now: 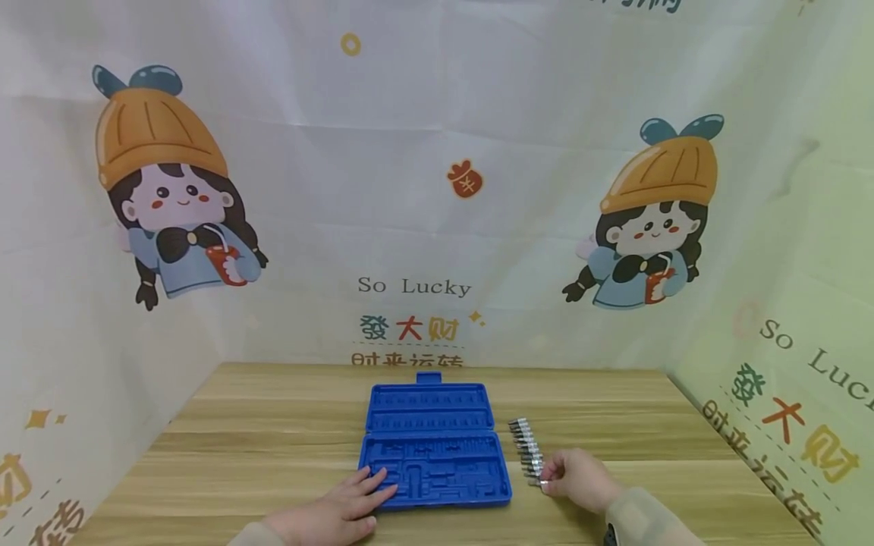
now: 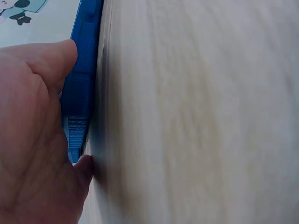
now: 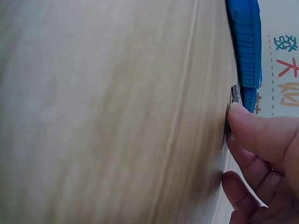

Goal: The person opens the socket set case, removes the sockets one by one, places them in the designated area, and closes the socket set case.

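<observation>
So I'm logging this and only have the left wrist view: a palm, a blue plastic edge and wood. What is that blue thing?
Observer: An open blue tool case lying flat on the wooden table, its moulded slots showing no tools in them.
Operator: Where does the left hand sit on it?
Observer: The left hand rests with straight fingers on the case's near left corner.
Operator: And the other hand?
Observer: The right hand is at the near end of a row of small metal bits lined up on the table right of the case.
Operator: Is it holding one?
Observer: In the right wrist view the thumb presses on a bit; a full grip can't be confirmed.
</observation>
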A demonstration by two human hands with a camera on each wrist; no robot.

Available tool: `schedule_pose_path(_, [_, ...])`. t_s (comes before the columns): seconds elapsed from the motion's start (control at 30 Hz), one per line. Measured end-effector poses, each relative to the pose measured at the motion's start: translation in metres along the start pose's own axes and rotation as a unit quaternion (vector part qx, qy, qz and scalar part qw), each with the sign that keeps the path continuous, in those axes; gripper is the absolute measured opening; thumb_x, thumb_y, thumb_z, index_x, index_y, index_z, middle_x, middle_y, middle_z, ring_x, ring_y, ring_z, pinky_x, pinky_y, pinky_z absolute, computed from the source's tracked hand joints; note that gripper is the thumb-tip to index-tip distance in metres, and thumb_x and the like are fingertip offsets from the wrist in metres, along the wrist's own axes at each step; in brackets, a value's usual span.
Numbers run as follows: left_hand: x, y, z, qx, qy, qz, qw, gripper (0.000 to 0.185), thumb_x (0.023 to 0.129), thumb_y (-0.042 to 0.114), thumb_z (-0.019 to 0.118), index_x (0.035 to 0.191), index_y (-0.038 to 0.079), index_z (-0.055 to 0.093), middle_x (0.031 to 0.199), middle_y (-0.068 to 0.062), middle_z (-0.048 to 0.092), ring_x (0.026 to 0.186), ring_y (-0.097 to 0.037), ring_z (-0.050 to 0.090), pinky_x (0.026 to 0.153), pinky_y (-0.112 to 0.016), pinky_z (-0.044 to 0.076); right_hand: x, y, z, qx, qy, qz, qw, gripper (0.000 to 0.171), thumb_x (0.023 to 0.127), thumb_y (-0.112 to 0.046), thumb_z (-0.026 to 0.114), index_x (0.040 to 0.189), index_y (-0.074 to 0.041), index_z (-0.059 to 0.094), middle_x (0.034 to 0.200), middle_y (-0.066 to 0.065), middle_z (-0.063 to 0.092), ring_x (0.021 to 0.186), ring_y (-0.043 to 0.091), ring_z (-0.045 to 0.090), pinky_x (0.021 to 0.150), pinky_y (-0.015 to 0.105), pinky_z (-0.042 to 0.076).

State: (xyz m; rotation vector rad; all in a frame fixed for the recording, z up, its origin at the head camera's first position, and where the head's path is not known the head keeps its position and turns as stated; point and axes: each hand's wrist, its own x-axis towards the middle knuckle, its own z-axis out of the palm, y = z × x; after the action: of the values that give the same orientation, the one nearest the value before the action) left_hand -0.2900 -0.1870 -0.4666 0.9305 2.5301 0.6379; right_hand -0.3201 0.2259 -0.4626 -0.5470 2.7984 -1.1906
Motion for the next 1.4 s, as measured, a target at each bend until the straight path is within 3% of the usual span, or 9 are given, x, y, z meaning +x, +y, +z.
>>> schedule_pose_path(0.63, [-0.002,0.002,0.0,0.005,0.001,-0.008,1.0,0.053,0.102,0.037,0.044,0.152,0.022,0.033,0.158,-0.013,0.023,0.143,-0.043,0.012,0.109,-0.06,0.021,0.005,-0.003,0.002,-0.031,0.034,0.012,0.999,0.025,0.067,0.003,0.081,0.075,-0.006,0.059,0.071,-0.002,0.055,0.067,0.014,0.051,0.059,0.025,0.041])
schedule_pose_path(0.83, [-0.003,0.004,-0.001,0.004,-0.001,-0.008,1.0,0.053,0.102,0.037,0.044,0.152,0.023,0.033,0.158,-0.013,0.022,0.143,-0.043,0.012,0.109,-0.06,0.021,0.011,-0.012,-0.008,0.009,0.014,0.027,0.999,0.02,0.072,0.001,0.078,0.079,-0.001,0.059,0.073,0.001,0.056,0.069,0.015,0.051,0.06,0.028,0.042])
schedule_pose_path(1.03, [-0.006,0.005,-0.003,0.007,-0.001,-0.01,0.9999,0.053,0.102,0.036,0.045,0.152,0.022,0.033,0.158,-0.014,0.022,0.143,-0.043,0.012,0.109,-0.06,0.021,0.047,-0.04,-0.009,0.079,0.031,0.084,0.993,0.015,0.089,-0.01,0.068,0.096,0.001,0.061,0.09,0.007,0.061,0.084,0.021,0.057,0.074,0.04,0.048])
schedule_pose_path(1.17, [-0.006,-0.001,-0.002,0.008,-0.001,0.001,1.0,0.054,0.102,0.04,0.043,0.152,0.025,0.032,0.158,-0.012,0.022,0.143,-0.042,0.012,0.109,-0.059,0.022,0.077,-0.061,-0.001,0.131,0.043,0.115,0.984,0.034,0.095,-0.017,0.061,0.121,0.005,0.057,0.115,0.018,0.061,0.107,0.035,0.057,0.092,0.05,0.044])
schedule_pose_path(1.3, [-0.003,-0.012,0.001,-0.004,-0.008,0.019,0.9998,0.053,0.102,0.047,0.038,0.153,0.034,0.026,0.16,-0.007,0.017,0.145,-0.038,0.009,0.109,-0.059,0.021,0.105,-0.069,0.011,0.2,0.034,0.155,0.967,0.049,0.098,-0.022,0.056,0.138,0.004,0.045,0.139,0.026,0.045,0.128,0.045,0.041,0.103,0.056,0.034])
schedule_pose_path(1.33, [-0.001,-0.015,0.002,-0.003,-0.01,0.024,0.9997,0.054,0.102,0.047,0.036,0.153,0.035,0.024,0.16,-0.007,0.016,0.145,-0.037,0.008,0.109,-0.06,0.021,0.112,-0.068,0.013,0.207,0.032,0.165,0.964,0.051,0.099,-0.023,0.054,0.141,0.003,0.043,0.142,0.027,0.042,0.131,0.046,0.038,0.104,0.057,0.032])
schedule_pose_path(1.4, [0.0,-0.016,0.003,-0.005,-0.015,0.031,0.9994,0.054,0.103,0.047,0.035,0.154,0.034,0.022,0.16,-0.008,0.014,0.145,-0.037,0.006,0.109,-0.06,0.021,0.123,-0.063,0.018,0.195,0.032,0.181,0.963,0.053,0.099,-0.025,0.053,0.143,0.002,0.041,0.144,0.028,0.041,0.123,0.044,0.046,0.102,0.056,0.035])
